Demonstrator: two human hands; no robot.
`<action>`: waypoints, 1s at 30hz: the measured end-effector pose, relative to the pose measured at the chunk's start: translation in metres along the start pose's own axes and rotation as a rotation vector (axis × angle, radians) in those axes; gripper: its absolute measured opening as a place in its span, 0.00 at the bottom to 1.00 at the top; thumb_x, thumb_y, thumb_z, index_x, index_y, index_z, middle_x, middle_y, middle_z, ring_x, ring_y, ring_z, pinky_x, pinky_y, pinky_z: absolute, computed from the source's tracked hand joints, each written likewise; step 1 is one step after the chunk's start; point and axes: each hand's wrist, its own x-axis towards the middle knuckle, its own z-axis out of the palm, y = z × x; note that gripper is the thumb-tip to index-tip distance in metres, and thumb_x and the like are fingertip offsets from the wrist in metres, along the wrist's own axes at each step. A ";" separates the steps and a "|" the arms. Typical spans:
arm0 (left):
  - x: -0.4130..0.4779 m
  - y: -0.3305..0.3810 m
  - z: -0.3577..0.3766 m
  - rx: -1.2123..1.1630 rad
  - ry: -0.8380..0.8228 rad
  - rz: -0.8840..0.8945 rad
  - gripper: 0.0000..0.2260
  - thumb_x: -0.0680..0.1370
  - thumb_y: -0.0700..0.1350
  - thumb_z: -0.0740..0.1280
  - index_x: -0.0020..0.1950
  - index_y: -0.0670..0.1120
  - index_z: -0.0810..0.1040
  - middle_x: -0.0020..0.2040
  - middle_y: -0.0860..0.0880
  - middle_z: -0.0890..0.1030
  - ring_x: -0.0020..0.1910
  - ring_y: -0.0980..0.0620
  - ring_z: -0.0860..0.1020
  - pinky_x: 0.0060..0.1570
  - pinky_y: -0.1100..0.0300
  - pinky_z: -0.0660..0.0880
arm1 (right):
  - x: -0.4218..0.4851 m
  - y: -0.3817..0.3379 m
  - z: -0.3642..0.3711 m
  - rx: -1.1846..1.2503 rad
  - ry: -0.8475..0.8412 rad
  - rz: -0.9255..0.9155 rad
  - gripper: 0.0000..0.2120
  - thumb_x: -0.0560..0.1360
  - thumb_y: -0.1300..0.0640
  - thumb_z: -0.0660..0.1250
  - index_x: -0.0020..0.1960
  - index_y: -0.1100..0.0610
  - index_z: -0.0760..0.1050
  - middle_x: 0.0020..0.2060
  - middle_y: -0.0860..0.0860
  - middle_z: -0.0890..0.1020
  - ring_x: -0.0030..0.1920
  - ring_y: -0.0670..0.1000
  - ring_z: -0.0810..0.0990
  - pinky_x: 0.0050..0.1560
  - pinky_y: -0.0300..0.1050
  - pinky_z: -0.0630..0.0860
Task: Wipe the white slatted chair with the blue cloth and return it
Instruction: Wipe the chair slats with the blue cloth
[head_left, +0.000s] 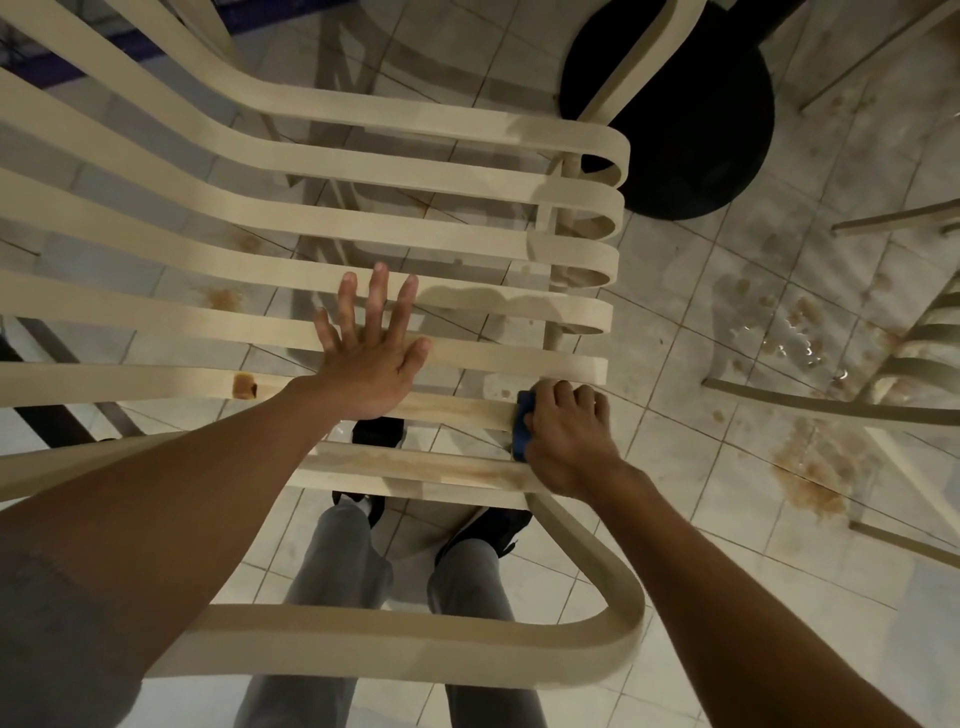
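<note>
A white chair of long curved slats (363, 171) fills the view from above, its slats running across and curling under in loops at their right ends. The left hand (371, 358) lies flat on the middle slats with fingers straight and spread wide, holding nothing; the palm presses one slat and the fingertips reach the next slat beyond. The right hand (569, 436) is curled tightly round a small dark blue cloth (523, 421), which is pressed against a slat near the chair's right end, on the side of the seat closest to the person; only a narrow strip of cloth shows beside the knuckles. Pale brown streaks mark the two slats by that hand, and a small brown smear (244, 386) sits on a slat well to the left of the left wrist. Below the chair are a pale tiled floor (691, 426), the person's grey trousers (337, 561) and black shoes (491, 525), seen between the slats. A round black object (701, 119) stands on the floor beyond the chair's far right corner. Right of the chair the tiles carry brown blotches (810, 483) and a wet sheen, with parts of another slatted chair (883, 410) nearby.
</note>
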 end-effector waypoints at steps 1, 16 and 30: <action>0.000 0.000 0.000 0.004 0.000 -0.001 0.32 0.72 0.70 0.31 0.71 0.62 0.20 0.69 0.55 0.16 0.65 0.50 0.14 0.68 0.35 0.28 | 0.000 -0.010 0.002 -0.037 0.023 -0.009 0.15 0.79 0.50 0.55 0.61 0.58 0.68 0.56 0.56 0.74 0.56 0.59 0.70 0.63 0.55 0.63; 0.003 -0.004 0.003 0.007 0.043 0.013 0.31 0.73 0.71 0.32 0.72 0.64 0.22 0.70 0.56 0.18 0.65 0.52 0.15 0.61 0.43 0.21 | -0.007 0.054 -0.004 0.147 -0.049 -0.076 0.13 0.83 0.48 0.52 0.65 0.49 0.65 0.56 0.44 0.70 0.59 0.51 0.68 0.68 0.52 0.54; 0.000 -0.001 0.002 0.003 0.039 0.009 0.31 0.74 0.70 0.34 0.71 0.64 0.22 0.70 0.57 0.18 0.66 0.52 0.15 0.61 0.44 0.21 | -0.002 -0.012 0.013 -0.032 0.087 -0.143 0.16 0.81 0.49 0.53 0.65 0.53 0.66 0.58 0.51 0.72 0.59 0.56 0.67 0.64 0.55 0.61</action>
